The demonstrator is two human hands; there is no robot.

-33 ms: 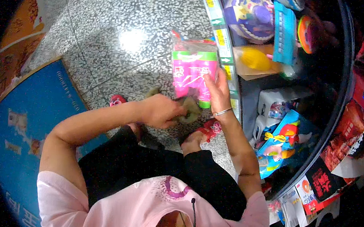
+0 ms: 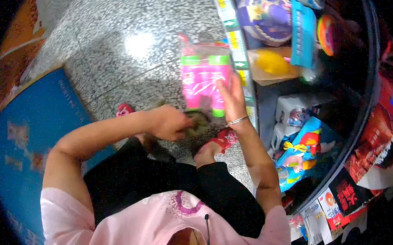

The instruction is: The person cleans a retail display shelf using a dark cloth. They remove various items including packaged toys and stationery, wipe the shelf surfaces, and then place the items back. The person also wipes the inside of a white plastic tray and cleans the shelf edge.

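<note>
Toy binoculars (image 2: 208, 82), pink with green ends, sit in a clear plastic bag (image 2: 197, 50) held up over the floor. Along the right side, my right hand (image 2: 234, 98) grips the bagged toy, thumb across its front. Below and left of it, my left hand (image 2: 170, 123) is closed on a greenish-grey cloth (image 2: 198, 123). One end of the cloth lies near the toy's lower edge; whether they touch I cannot tell. Most of my left fingers are hidden behind the back of that hand.
A shelf unit with a price-label edge (image 2: 235, 36) stands close on the right. It holds a purple round toy (image 2: 272, 18), a yellow toy (image 2: 272, 62) and a blue toy pack (image 2: 301, 152). A blue board (image 2: 37, 120) is at left, above the speckled floor (image 2: 98, 24).
The bagged binoculars have turned a little, so the two tubes show apart. The cloth and my left hand have shifted slightly downward. Both hands keep their hold.
</note>
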